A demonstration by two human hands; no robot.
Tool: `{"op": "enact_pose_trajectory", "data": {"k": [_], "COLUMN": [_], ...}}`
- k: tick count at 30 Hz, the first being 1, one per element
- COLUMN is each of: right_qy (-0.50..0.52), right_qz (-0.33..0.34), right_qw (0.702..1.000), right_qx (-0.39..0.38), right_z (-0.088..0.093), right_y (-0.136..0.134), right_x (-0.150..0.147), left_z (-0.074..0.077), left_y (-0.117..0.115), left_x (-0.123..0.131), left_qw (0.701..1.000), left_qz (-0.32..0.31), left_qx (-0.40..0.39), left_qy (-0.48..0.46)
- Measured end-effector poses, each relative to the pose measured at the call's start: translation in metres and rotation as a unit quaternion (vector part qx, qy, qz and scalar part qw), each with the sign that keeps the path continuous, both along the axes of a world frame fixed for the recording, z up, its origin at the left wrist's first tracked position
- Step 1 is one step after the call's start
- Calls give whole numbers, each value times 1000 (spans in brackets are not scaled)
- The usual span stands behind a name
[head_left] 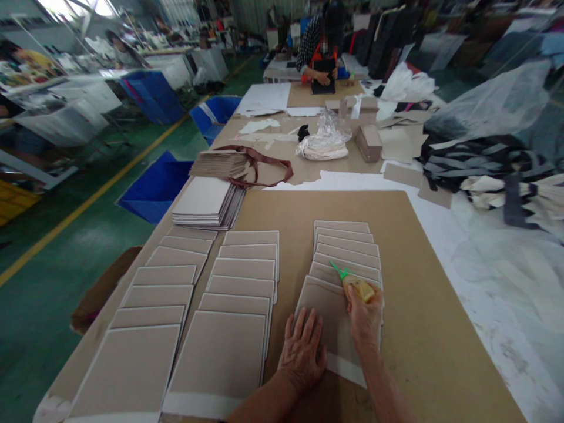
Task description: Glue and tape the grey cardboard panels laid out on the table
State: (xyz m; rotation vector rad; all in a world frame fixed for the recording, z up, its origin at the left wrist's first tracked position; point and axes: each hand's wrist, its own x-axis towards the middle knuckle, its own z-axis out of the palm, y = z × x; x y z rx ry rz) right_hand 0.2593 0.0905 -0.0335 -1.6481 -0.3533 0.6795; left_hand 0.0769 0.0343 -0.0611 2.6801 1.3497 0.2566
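My right hand (366, 311) grips a squeeze glue bottle (365, 290) with a thin green nozzle that points up and left over the right-hand row of panels. Flat on the left part of the nearest panel (337, 335) in that row lies my left hand (304, 346), fingers spread. The panels are beige-grey with pale edges, and each overlaps the one behind it. Two more overlapping rows of similar panels stretch to the left, the middle row (224, 346) and the far-left row (132, 358). Whether glue comes out of the nozzle is too small to tell.
Stacked panels (200, 202) and a brown strap (282, 175) lie at the table's left back. Blue bins (152, 185) stand beside the table. Plastic-wrapped material (326, 144) and striped fabric (484, 158) lie farther back. Across the table's far end, a person holds a black piece (324, 79).
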Motion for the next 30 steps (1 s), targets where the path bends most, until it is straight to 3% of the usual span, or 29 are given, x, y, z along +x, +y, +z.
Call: {"op": "enact_pose_trajectory", "data": {"k": [4,8,13,16,21,25,30], "right_qy": [-1,15,122,161,90,27,-1], "right_qz": [9,19,26,-18,-152,-174,-168], "right_qw": [1000,999,992,987,983,984,986], "right_qx": [-24,-33,13,22,56,33,21], "right_z": [10,7,9,16,9,-5,-11], "right_y": [12,19,22,15,-7,-17,-17], "right_x": [-13,-24,-29,-9,60,95,99], "left_z": [-2,-3,-4,-3,-1,0,-1], "left_y": [0,-1,-1,1,3,3,3], "left_x": [-1,-2,-1,-1,-1,0,0], "left_qw": [1000,1000,1000,1000,1000,1000,999], "left_qz": [-2,-3,-8,-5,-9,-6,-5], "left_qx": [-1,1,16,26,28,29,36], "left_qy": [1,-1,1,7,5,1,3]}}
